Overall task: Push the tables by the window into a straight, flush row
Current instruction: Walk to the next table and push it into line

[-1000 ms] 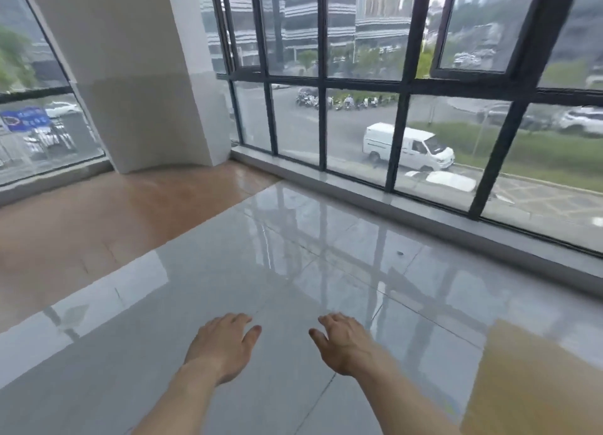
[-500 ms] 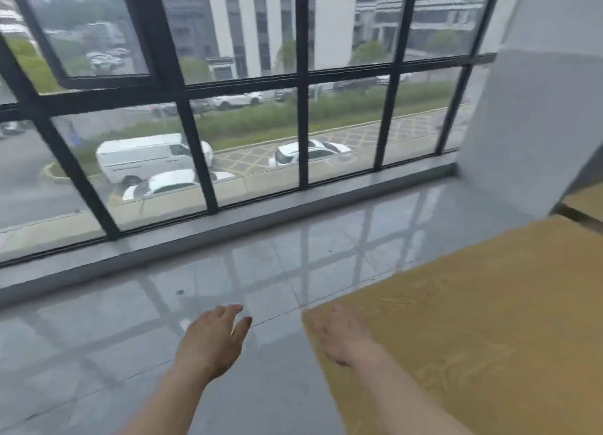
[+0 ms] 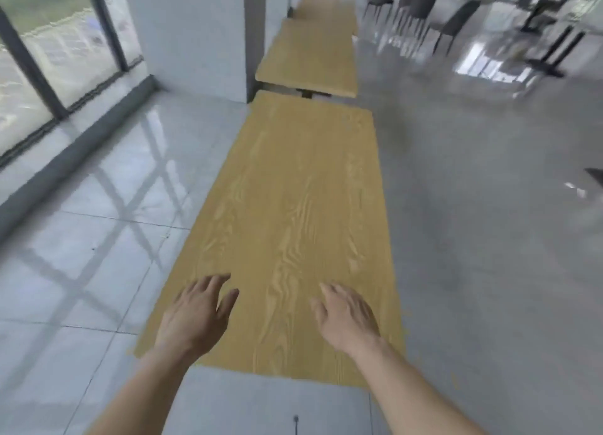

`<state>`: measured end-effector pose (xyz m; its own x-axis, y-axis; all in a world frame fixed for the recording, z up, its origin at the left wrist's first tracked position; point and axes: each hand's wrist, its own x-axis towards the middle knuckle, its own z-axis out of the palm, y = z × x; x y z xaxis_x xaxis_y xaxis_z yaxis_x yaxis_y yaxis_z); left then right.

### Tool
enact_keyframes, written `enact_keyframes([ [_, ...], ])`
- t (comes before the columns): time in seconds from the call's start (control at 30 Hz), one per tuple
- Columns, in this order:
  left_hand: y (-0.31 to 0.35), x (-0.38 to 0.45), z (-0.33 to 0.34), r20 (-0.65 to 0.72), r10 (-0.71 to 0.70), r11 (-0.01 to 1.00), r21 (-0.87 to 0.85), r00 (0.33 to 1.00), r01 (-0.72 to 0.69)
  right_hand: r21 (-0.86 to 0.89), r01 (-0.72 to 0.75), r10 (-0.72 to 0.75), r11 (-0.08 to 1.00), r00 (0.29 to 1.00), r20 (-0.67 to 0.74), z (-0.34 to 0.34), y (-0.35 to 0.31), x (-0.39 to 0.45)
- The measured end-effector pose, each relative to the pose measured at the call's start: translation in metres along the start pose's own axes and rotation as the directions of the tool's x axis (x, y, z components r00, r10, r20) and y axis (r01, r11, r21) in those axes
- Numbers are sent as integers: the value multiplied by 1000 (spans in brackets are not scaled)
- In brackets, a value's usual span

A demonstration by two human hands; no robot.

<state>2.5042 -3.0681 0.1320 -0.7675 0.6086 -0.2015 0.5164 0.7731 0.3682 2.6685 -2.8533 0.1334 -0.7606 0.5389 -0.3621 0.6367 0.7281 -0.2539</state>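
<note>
A long light-wood table (image 3: 293, 206) stretches away from me in the middle of the view. My left hand (image 3: 195, 314) and my right hand (image 3: 349, 317) hover palm down over its near end, fingers spread, holding nothing; whether they touch the top is unclear. Beyond it stands a second wooden table (image 3: 310, 59), separated by a small gap and shifted slightly, and a third table (image 3: 326, 5) lies farther back. The row runs beside the window (image 3: 49, 59) on the left.
A white pillar (image 3: 192, 33) stands left of the gap between the first two tables. Dark chairs (image 3: 421, 3) and a black table base (image 3: 551, 52) occupy the far right. Glossy tiled floor (image 3: 98, 238) lies between the tables and the window sill.
My view has swung right from the window and floor to look down the row of tables. Both hands now hover over the near table's end instead of the floor.
</note>
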Motion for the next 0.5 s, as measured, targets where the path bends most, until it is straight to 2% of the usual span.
enact_keyframes([
  [0.1,15,10,49,-4,169,986,-7,986,-169,1,-96,95,995,992,-83,37,38,-19],
  [0.23,19,13,120,-25,313,949,37,949,-312,-14,-133,129,991,978,-165,97,73,-21],
  [0.37,5,15,178,-51,378,924,85,924,-373,7,-127,125,992,957,-262,153,94,-3],
  [0.5,-6,16,202,-102,379,924,94,920,-370,5,-108,101,994,906,-412,187,100,6],
])
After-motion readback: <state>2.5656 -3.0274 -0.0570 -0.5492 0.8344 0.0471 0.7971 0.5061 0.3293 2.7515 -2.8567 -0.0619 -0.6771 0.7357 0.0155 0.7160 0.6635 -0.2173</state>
